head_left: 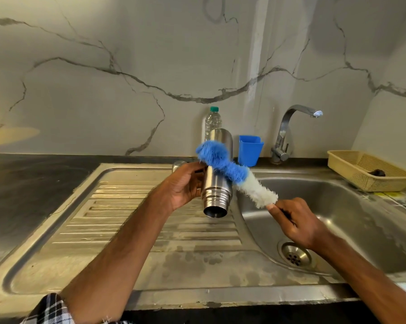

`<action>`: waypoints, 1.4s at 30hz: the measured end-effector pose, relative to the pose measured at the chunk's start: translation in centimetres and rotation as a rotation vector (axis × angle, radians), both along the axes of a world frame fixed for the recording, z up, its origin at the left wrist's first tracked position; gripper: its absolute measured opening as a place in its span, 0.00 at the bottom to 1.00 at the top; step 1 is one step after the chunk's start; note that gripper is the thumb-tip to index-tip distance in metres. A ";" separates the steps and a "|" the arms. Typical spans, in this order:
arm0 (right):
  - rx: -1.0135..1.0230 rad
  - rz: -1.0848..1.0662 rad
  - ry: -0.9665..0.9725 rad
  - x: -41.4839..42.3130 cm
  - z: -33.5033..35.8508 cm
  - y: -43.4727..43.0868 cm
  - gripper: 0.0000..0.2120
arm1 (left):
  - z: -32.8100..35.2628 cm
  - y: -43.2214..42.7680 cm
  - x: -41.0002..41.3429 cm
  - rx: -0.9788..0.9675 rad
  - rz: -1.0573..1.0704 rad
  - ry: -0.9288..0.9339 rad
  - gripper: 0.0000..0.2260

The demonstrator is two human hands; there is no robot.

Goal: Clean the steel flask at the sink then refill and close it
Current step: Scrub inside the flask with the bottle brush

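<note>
Two hands are in view, and both are occupied.

1. The left hand grasps the one steel flask around the middle of its body, with the fingers curled round the far side. The flask is held in the air above the join between the drainboard and the sink basin. It is tilted so that its open, threaded mouth points down and toward the camera. No cap is on the mouth.
2. The right hand pinches the thin handle of the one bottle brush just below the bristles. The brush head has two bristle zones: white next to the hand and blue at the tip. The blue zone lies across the outside of the flask body, touching it. The brush is not inside the mouth.

Behind the left hand, one rounded steel piece stands at the back edge of the drainboard. It is partly hidden, and what it is cannot be told.

The basin has one drain. Along the back ledge stand one clear plastic bottle with a green cap, one blue cup and one tap, whose spout points right. No water runs from it.

At the right, one beige basket rests on the basin's edge and holds one small dark object. One checked sleeve shows on the left arm.
</note>
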State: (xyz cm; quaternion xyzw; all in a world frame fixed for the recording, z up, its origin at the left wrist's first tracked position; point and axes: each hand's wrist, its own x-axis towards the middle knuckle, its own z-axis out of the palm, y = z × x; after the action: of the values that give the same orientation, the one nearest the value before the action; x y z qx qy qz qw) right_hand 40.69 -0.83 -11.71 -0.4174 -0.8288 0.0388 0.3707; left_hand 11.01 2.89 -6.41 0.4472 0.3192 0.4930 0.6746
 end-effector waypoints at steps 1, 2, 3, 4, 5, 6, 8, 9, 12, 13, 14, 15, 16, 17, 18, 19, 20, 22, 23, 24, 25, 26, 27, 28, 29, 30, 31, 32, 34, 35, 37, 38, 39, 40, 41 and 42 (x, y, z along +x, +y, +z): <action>0.002 0.001 -0.001 -0.1 0.1 0.0 0.22 | 0.0 0.1 -0.1 -0.002 0.008 -0.010 0.19; 0.002 -0.020 0.011 -0.2 0.2 0.1 0.23 | 0.1 0.3 -0.3 -0.001 0.020 -0.017 0.20; -0.004 -0.044 0.027 -0.3 0.3 0.1 0.23 | 0.1 0.4 -0.4 -0.006 0.041 -0.022 0.21; -0.006 -0.049 0.037 -0.4 0.3 0.1 0.23 | 0.0 0.5 -0.4 -0.013 0.057 -0.028 0.22; -0.003 -0.024 0.029 -0.4 0.2 -0.1 0.23 | 0.0 0.5 -0.4 -0.019 0.065 -0.037 0.22; -0.002 0.017 0.008 -0.5 0.1 -0.2 0.23 | -0.1 0.4 -0.5 -0.020 0.066 -0.053 0.20; 0.001 0.069 -0.037 -0.7 0.0 -0.3 0.23 | 0.0 0.4 -0.8 -0.014 0.056 -0.105 0.15; 0.000 0.063 -0.035 -0.8 0.0 -0.3 0.23 | 0.2 0.4 -1.1 -0.016 0.069 -0.114 0.14; -0.016 0.009 0.038 -0.8 0.2 -0.1 0.22 | 0.5 0.8 -1.3 -0.033 0.136 -0.116 0.18; -0.013 0.023 0.030 -0.8 0.2 -0.2 0.22 | 0.5 0.7 -1.2 -0.046 0.151 -0.116 0.17; -0.002 0.052 0.001 -0.7 0.0 -0.3 0.22 | 0.5 0.6 -1.2 -0.047 0.151 -0.122 0.15; 0.011 0.079 -0.031 -0.7 -0.1 -0.3 0.22 | 0.5 0.6 -1.2 -0.047 0.132 -0.135 0.13; 0.020 0.089 -0.049 -0.6 -0.2 -0.3 0.22 | 0.5 0.6 -1.3 -0.051 0.123 -0.145 0.12; 0.018 0.077 -0.050 -0.7 -0.1 -0.2 0.23 | 0.5 0.6 -1.3 -0.053 0.132 -0.150 0.12; 0.012 0.059 -0.034 -0.7 0.0 -0.1 0.23 | 0.5 0.7 -1.5 -0.046 0.152 -0.153 0.13; 0.010 0.040 -0.015 -0.8 0.0 0.0 0.23 | 0.5 0.9 -1.6 -0.044 0.173 -0.161 0.14; 0.014 0.029 -0.001 -0.9 0.0 0.0 0.24 | 0.6 1.0 -1.6 -0.046 0.181 -0.169 0.15; 0.033 0.020 -0.011 -0.8 -0.2 0.0 0.24 | 0.5 0.8 -1.5 -0.065 0.175 -0.184 0.17; 0.042 0.018 -0.022 -0.8 -0.2 0.0 0.24 | 0.4 0.7 -1.4 -0.075 0.173 -0.191 0.20; 0.045 0.018 -0.028 -0.8 -0.3 0.0 0.24 | 0.3 0.5 -1.4 -0.084 0.172 -0.203 0.23; 0.042 0.019 -0.029 -0.7 -0.3 0.0 0.24 | 0.1 0.5 -1.4 -0.092 0.162 -0.218 0.27; 0.042 0.019 -0.030 -0.7 -0.3 0.1 0.24 | 0.0 0.6 -1.6 -0.096 0.159 -0.234 0.31; 0.049 0.014 -0.034 -0.6 -0.2 0.1 0.24 | -0.2 0.8 -1.7 -0.093 0.147 -0.241 0.36; 0.059 0.005 -0.040 -0.6 -0.1 0.2 0.24 | -0.2 0.9 -1.8 -0.082 0.133 -0.237 0.41; 0.067 -0.004 -0.042 -0.5 0.0 0.2 0.23 | -0.1 0.8 -1.7 -0.068 0.109 -0.224 0.42; 0.070 -0.010 -0.039 -0.5 0.1 0.2 0.23 | 0.0 0.8 -1.7 -0.056 0.110 -0.210 0.39; 0.069 -0.014 -0.028 -0.5 0.1 0.2 0.23 | 0.2 0.6 -1.5 -0.049 0.123 -0.193 0.34; 0.068 -0.014 -0.016 -0.5 0.1 0.1 0.22 | 0.3 0.5 -1.4 -0.052 0.133 -0.177 0.29; 0.067 0.015 -0.009 -0.6 0.1 -0.1 0.21 | 0.3 0.5 -1.3 -0.061 0.131 -0.178 0.29; 0.071 0.034 -0.016 -0.6 0.1 -0.2 0.21 | 0.3 0.4 -1.3 -0.059 0.118 -0.194 0.32; 0.076 0.031 -0.030 -0.4 0.2 -0.1 0.20 | 0.3 0.4 -1.4 -0.063 0.084 -0.177 0.38; 0.065 0.007 -0.022 -0.3 0.3 0.0 0.20 | 0.4 0.3 -1.3 -0.057 0.090 -0.155 0.35; 0.054 -0.021 -0.004 -0.3 0.4 0.0 0.21 | 0.5 0.3 -1.3 -0.054 0.098 -0.133 0.30; 0.050 -0.034 0.011 -0.2 0.4 0.1 0.21 | 0.5 0.2 -1.2 -0.054 0.099 -0.122 0.26; 0.048 -0.018 0.010 -0.1 0.3 0.1 0.21 | 0.5 0.1 -1.2 -0.051 0.089 -0.123 0.25; 0.044 0.018 -0.004 -0.2 0.2 0.0 0.21 | 0.4 0.1 -1.2 -0.051 0.074 -0.145 0.26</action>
State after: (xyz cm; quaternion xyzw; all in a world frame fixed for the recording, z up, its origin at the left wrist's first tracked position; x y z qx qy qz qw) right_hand 40.50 -0.85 -11.48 -0.4017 -0.8338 0.0230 0.3779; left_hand 9.78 3.00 -6.02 0.3810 0.2982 0.5406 0.6882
